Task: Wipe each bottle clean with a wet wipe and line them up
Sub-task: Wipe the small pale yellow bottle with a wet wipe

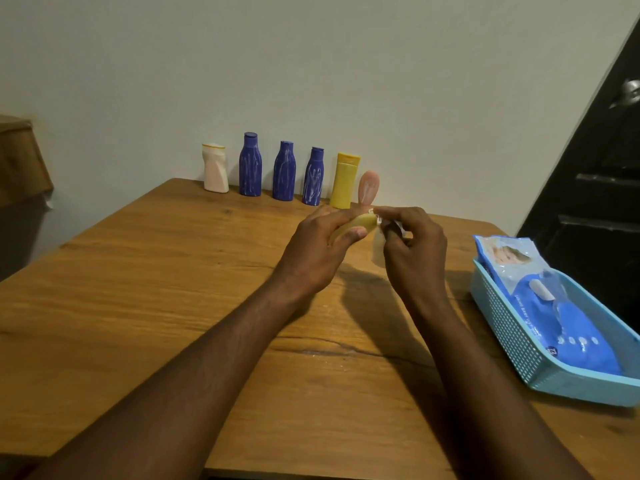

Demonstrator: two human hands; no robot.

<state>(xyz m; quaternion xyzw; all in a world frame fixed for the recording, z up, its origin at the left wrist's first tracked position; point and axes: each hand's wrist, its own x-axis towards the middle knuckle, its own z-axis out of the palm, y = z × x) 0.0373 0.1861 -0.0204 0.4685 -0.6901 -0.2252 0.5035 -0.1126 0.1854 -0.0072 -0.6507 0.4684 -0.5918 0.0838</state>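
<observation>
A person's left hand (320, 245) gripped a small, smooth yellow bottle (356, 225) just above the grained wooden counter (138, 306), while the right hand (414, 252) pinched a crumpled white wet wipe (378, 220) against the bottle's end. Along the back wall stood a row of plastic containers: a dented cream bottle (215, 173), three blue bottles (284, 170) streaked with white, a flat-capped yellow bottle (344, 181) and a rounded pink bottle (368, 187). At right, a perforated pale-blue basket (512, 336) held a glossy blue pack of wipes (568, 330).
</observation>
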